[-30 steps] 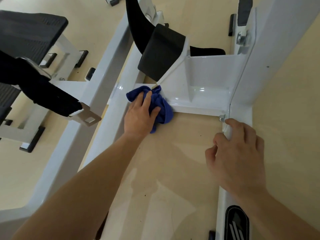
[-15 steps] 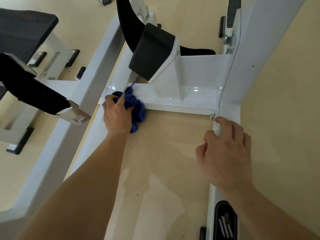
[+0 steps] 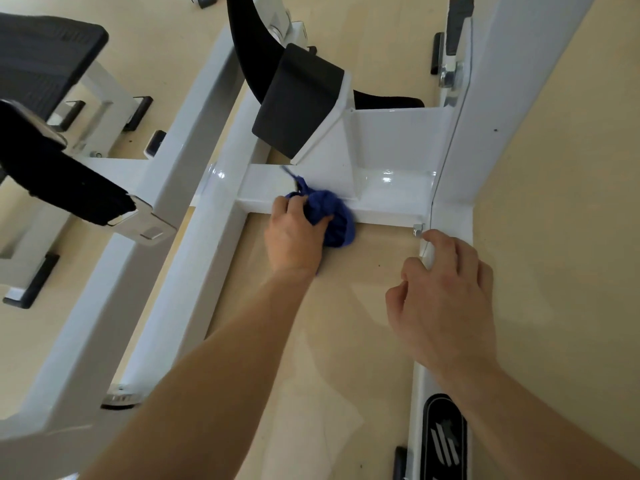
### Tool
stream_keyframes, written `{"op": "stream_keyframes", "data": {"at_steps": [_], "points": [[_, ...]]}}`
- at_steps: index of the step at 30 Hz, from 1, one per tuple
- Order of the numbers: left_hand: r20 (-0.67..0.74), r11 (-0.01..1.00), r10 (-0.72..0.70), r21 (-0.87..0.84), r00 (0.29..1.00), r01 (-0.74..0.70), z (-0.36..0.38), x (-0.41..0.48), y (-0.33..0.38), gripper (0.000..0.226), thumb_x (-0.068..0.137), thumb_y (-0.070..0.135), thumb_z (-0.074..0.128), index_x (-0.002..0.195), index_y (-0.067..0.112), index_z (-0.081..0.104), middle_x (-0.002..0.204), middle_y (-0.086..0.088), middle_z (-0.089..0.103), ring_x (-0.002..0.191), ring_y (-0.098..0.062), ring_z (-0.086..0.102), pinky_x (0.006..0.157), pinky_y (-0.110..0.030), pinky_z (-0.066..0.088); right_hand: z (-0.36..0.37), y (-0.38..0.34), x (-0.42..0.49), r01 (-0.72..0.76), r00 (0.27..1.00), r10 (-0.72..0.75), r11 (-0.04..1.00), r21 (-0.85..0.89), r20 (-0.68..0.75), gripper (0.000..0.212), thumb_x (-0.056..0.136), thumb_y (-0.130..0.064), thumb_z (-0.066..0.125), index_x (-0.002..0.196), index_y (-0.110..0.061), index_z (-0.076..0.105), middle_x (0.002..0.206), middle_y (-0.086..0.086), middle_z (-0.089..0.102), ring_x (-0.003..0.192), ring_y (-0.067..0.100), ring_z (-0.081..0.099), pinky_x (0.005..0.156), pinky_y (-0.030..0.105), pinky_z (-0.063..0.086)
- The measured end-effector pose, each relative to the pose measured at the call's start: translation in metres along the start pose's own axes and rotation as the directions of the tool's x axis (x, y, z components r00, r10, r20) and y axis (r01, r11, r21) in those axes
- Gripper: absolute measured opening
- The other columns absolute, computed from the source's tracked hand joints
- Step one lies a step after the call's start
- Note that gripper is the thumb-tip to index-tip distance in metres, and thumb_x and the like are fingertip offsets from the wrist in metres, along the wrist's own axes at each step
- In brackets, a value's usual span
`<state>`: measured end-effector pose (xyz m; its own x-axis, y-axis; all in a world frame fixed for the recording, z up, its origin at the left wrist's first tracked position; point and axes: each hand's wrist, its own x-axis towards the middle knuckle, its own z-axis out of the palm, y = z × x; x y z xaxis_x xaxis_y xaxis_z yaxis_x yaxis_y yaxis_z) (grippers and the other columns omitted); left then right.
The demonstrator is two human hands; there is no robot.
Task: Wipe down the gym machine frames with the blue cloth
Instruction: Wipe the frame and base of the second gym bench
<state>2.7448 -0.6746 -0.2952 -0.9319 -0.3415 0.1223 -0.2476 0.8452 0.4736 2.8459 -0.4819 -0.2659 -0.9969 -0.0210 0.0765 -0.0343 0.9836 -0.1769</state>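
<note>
The white machine frame has a low cross bar [image 3: 388, 194] running left to right near the floor. A bunched blue cloth [image 3: 332, 220] is pressed against the front edge of that bar, and my left hand [image 3: 294, 233] is closed around it from the left. My right hand [image 3: 446, 296] rests on the white side rail at the bar's right end, fingers curled over the rail just below a small bolt [image 3: 418, 231]. Part of the cloth is hidden under my left palm.
A black pad [image 3: 298, 102] sits on a bracket just above the cross bar. A white upright post [image 3: 502, 98] rises at the right. Another white rail [image 3: 166, 258] runs diagonally at the left, beside a second machine with black pads [image 3: 41, 53]. The floor is beige.
My left hand slid the cloth left along the cross bar to its left end, then back right toward the middle. My right hand stayed on the side rail.
</note>
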Motion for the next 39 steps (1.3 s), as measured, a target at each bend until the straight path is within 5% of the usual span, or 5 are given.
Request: {"op": "stream_keyframes", "data": {"at_steps": [5,16,30,34,39], "points": [[0.137,0.977,-0.058,-0.196,0.989,0.084,0.024,-0.026,0.054,0.037,0.083,0.049,0.067,0.089,0.015,0.052,0.094,-0.001,0.065,0.084,-0.023,0.061,0.073,-0.035,0.048,0.001,0.001,-0.001,-0.012,1.0,0.013,1.0,0.022,-0.022,0.018,0.081,-0.025,0.053,0.085,-0.013,0.066,0.134,0.007,0.048,0.12,0.031,0.043,0.092,0.044,0.037],[-0.016,0.871,0.49,0.064,0.872,-0.488,0.03,-0.017,0.055,0.023,0.066,0.015,0.083,0.075,0.009,0.062,0.074,-0.006,0.058,0.053,-0.028,0.056,0.041,-0.032,0.043,0.003,0.002,-0.001,-0.017,1.0,0.018,1.0,0.015,-0.019,0.018,0.079,-0.024,0.055,0.089,-0.014,0.067,0.134,0.006,0.048,0.12,0.03,0.042,0.091,0.043,0.037],[-0.019,0.804,0.397,0.489,0.917,-0.338,-0.035,0.048,-0.063,0.022,0.08,0.019,0.07,0.101,0.015,0.063,0.094,-0.007,0.06,0.086,-0.032,0.054,0.076,-0.041,0.042,0.006,0.003,0.0,-0.006,0.998,0.007,1.0,0.018,-0.057,0.015,0.078,-0.022,0.058,0.079,-0.012,0.07,0.135,0.009,0.048,0.12,0.032,0.041,0.089,0.046,0.036],[-0.032,0.832,0.236,0.522,0.971,-0.185,-0.054,0.064,-0.079,0.018,0.082,0.017,0.063,0.1,0.014,0.062,0.094,-0.008,0.057,0.087,-0.033,0.054,0.067,-0.038,0.039,0.007,0.001,0.001,0.0,0.997,0.002,1.0,0.02,-0.076,0.015,0.077,-0.023,0.06,0.079,-0.011,0.07,0.136,0.009,0.046,0.121,0.033,0.04,0.09,0.048,0.035],[0.214,0.924,-0.061,0.381,0.975,-0.026,-0.068,0.035,-0.048,0.022,0.071,0.036,0.063,0.09,0.026,0.059,0.085,0.005,0.059,0.075,-0.021,0.059,0.073,-0.041,0.056,0.005,0.002,0.0,0.011,0.996,-0.01,1.0,0.006,-0.087,0.021,0.079,-0.026,0.06,0.086,-0.01,0.072,0.136,0.011,0.046,0.122,0.035,0.039,0.092,0.05,0.035]]}}
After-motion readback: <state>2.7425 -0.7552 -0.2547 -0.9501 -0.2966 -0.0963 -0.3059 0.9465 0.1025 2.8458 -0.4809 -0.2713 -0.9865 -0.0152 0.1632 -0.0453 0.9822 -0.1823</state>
